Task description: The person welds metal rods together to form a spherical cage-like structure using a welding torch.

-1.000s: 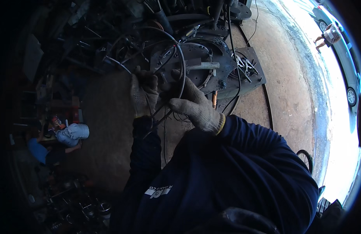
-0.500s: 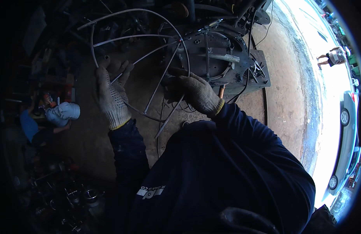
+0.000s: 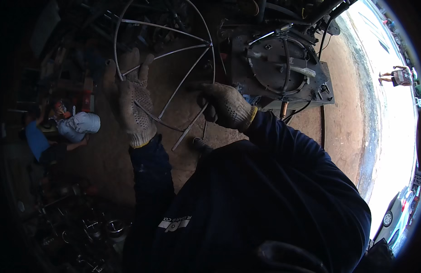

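A round frame of thin bent metal rods (image 3: 184,83) is held up in front of me, its spokes meeting at a joint on the right side of the rim. My left hand (image 3: 137,102), in a dotted work glove, grips the frame's left rim, with rods passing across the palm and between the fingers. On the other side, my gloved right hand (image 3: 228,105) has its fingers curled round the right part of the rim; a rod's free end sticks out below it. Part of each grip is hidden by the gloves.
A dark metal work table (image 3: 326,94) with a ring-shaped jig (image 3: 287,68) stands ahead to the right, cables beside it. Two people crouch or sit at the left, one in a blue shirt (image 3: 40,142). Metal parts (image 3: 90,227) lie lower left. Another person (image 3: 401,76) and a car (image 3: 390,218) are outside.
The view has turned, so the work table appears farther right. Both hands still hold the rod frame, which has tilted and risen a little in the picture.
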`<state>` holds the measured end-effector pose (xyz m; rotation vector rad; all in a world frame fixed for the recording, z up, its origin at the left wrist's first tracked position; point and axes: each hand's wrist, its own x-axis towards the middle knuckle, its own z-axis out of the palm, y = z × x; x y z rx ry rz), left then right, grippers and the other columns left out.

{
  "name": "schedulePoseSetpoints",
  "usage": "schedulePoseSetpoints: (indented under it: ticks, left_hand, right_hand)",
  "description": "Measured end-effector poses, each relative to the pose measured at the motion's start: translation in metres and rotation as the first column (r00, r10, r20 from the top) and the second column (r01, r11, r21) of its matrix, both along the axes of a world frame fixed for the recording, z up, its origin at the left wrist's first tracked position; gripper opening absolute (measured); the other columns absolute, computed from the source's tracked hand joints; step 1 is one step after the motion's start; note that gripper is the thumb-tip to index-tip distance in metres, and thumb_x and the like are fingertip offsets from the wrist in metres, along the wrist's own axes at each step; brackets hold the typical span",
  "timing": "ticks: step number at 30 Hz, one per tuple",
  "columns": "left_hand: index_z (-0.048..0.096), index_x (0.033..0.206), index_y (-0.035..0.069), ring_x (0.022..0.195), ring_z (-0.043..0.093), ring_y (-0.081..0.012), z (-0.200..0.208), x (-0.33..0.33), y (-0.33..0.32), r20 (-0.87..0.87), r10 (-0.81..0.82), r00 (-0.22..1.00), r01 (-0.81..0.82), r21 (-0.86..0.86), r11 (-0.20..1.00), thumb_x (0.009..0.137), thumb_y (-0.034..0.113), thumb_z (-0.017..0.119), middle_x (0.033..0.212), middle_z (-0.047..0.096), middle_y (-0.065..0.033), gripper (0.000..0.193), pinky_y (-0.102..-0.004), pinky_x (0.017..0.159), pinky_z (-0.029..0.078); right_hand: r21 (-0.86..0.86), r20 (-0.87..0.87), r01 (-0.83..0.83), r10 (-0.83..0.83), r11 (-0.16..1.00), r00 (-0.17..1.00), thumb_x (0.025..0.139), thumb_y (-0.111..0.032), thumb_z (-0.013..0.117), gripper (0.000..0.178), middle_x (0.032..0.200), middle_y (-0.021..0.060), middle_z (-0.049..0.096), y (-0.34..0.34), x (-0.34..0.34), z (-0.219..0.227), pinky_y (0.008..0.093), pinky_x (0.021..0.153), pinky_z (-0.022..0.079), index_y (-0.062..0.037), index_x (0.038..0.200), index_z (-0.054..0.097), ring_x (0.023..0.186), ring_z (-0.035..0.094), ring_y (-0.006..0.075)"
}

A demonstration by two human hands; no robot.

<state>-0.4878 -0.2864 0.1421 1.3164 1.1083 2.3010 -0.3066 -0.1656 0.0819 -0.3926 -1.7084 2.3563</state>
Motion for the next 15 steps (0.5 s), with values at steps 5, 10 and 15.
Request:
schedulePoseSetpoints:
  ticks: [5,10,15]
  left_hand:
    - [0.026,0.148,0.004,0.143,0.029,-0.0368,0.002,-0.074,-0.024,0.099,0.061,0.993,-0.054,-0.075,0.996,0.096,0.026,0.060,0.150,0.029,-0.0252,0.067,-0.0573,0.116,0.031]
    - [0.012,0.154,0.007,0.145,0.026,-0.0367,-0.006,-0.137,-0.061,0.257,0.215,0.942,-0.142,-0.276,0.951,0.098,0.046,0.053,0.157,0.017,-0.0179,0.080,-0.0559,0.117,0.027]
    - [0.008,0.154,0.006,0.143,0.026,-0.0407,-0.034,-0.168,-0.094,0.274,0.089,0.958,-0.012,-0.270,0.963,0.094,0.059,0.051,0.159,0.015,-0.0153,0.091,-0.0549,0.116,0.027]
  right_hand:
    - [-0.817,-0.250,-0.188,-0.041,0.545,0.968,0.103,-0.019,0.042,0.043,0.082,-0.0001,0.065,-0.032,-0.099,-0.027,0.0215,0.054,0.049,-0.0014,0.142,0.042,0.059,0.059,0.0078]
    - [-0.908,-0.294,-0.233,-0.134,0.349,0.946,0.103,-0.018,0.037,0.041,0.078,-0.0007,0.062,-0.062,-0.180,-0.031,0.0193,0.053,0.046,-0.0029,0.141,0.044,0.057,0.055,0.0066]
    - [-0.917,-0.275,-0.217,-0.137,0.336,0.952,0.103,-0.019,0.037,0.042,0.078,-0.0005,0.064,-0.069,-0.247,-0.045,0.0206,0.056,0.048,-0.0026,0.141,0.044,0.058,0.056,0.0078]
